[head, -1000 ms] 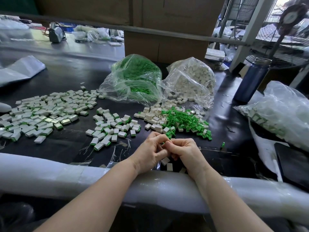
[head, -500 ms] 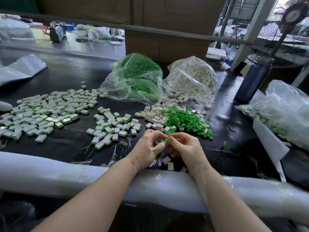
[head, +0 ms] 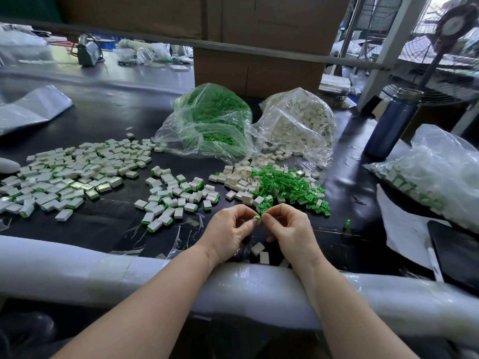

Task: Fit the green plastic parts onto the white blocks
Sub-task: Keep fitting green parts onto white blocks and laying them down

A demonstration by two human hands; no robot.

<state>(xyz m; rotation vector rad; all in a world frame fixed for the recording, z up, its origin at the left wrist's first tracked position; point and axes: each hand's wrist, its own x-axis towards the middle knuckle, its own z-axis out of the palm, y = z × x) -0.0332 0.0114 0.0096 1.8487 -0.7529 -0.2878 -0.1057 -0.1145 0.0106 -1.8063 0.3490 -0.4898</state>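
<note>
Black and shiny, the table top fills most of the view, and a fat white foam roll runs along its near edge under both forearms. Brown cardboard boxes stand like a wall at the far side. On the right edge sits a big clear bag of finished pieces, with a blue bottle behind it. Two more clear bags lie in the middle: one full of green parts, one full of white blocks. A wide spread of finished blocks covers the left side, and a smaller bunch lies nearer the middle. Loose green parts and white blocks are heaped just beyond the hands. Bare black table shows in front of the left spread. The left hand and right hand meet fingertip to fingertip, both pinching one small green part above the table. Two white blocks lie below the hands, near the foam.
</note>
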